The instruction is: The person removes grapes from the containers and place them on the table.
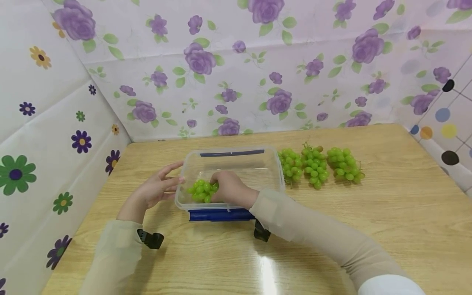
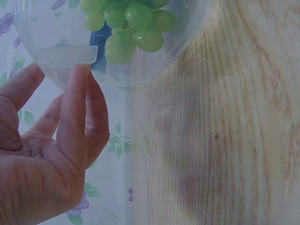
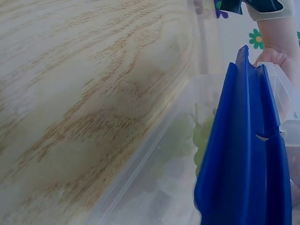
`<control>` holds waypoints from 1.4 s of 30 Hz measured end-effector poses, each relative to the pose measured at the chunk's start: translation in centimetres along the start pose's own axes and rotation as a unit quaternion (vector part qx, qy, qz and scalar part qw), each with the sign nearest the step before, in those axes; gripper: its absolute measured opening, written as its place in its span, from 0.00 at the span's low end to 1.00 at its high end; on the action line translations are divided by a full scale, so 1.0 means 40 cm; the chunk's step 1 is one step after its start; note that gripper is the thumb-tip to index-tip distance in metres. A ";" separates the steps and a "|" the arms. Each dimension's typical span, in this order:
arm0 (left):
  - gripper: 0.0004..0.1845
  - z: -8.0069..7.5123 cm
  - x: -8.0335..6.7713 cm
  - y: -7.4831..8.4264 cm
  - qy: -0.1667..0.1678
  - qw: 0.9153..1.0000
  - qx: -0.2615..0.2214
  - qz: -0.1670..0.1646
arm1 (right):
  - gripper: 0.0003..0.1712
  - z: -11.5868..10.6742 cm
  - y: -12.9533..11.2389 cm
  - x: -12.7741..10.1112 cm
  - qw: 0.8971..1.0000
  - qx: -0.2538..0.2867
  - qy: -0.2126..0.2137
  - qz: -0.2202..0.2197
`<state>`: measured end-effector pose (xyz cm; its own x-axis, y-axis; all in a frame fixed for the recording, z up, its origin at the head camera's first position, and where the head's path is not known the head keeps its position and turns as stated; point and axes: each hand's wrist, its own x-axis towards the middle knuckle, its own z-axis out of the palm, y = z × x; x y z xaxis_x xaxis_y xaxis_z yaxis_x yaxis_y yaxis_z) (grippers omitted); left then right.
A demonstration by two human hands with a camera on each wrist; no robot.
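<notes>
Your right hand [image 1: 230, 189] curls its grip around a small bunch of green grapes [image 1: 200, 191] inside the clear plastic box with blue clasps [image 1: 271, 164]. Your left hand [image 1: 156, 189], fingers straight, steadies the box's wall. Three more grape bunches [image 1: 318, 164] wait on the wooden surface [image 1: 368, 229], just beside the box.

Grape bunches: four, one in the container [image 1: 202, 191], three on the table [image 1: 290, 164] [image 1: 314, 166] [image 1: 344, 163]. Clear plastic container [image 1: 258, 164]: one.
</notes>
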<state>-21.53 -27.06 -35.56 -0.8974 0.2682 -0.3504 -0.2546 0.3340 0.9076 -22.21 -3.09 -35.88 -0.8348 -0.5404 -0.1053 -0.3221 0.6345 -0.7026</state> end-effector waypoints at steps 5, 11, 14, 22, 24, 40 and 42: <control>0.40 -0.003 0.005 0.000 0.003 1.000 0.007 0.001 | 0.26 -0.003 0.000 -0.002 1.000 -0.002 0.011 -0.014; 0.40 -0.003 0.004 -0.004 0.005 1.000 0.006 -0.002 | 0.26 0.000 0.001 -0.001 0.999 -0.004 0.020 -0.027; 0.40 -0.003 0.003 -0.007 0.008 1.000 0.005 -0.002 | 0.26 0.000 0.000 -0.002 0.999 -0.003 0.021 -0.026; 0.40 -0.002 0.003 -0.005 0.006 1.000 -0.003 -0.001 | 0.29 -0.005 0.003 -0.010 0.999 -0.002 0.030 -0.026; 0.39 -0.002 0.004 -0.004 0.006 1.000 -0.003 0.000 | 0.30 -0.008 0.003 -0.013 0.999 0.001 0.032 -0.024; 0.40 -0.001 0.005 -0.010 0.009 1.000 -0.010 0.003 | 0.26 -0.024 0.004 -0.044 0.996 -0.005 0.054 -0.074; 0.40 0.000 0.005 -0.010 0.010 1.000 -0.010 0.003 | 0.26 -0.025 0.004 -0.048 0.995 -0.006 0.057 -0.080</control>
<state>-21.60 -27.15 -35.97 -0.9059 0.2528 -0.3398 -0.2555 0.3138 0.9145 -21.11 -1.41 -35.07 -0.8178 -0.5687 0.0887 -0.4595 0.5523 -0.6955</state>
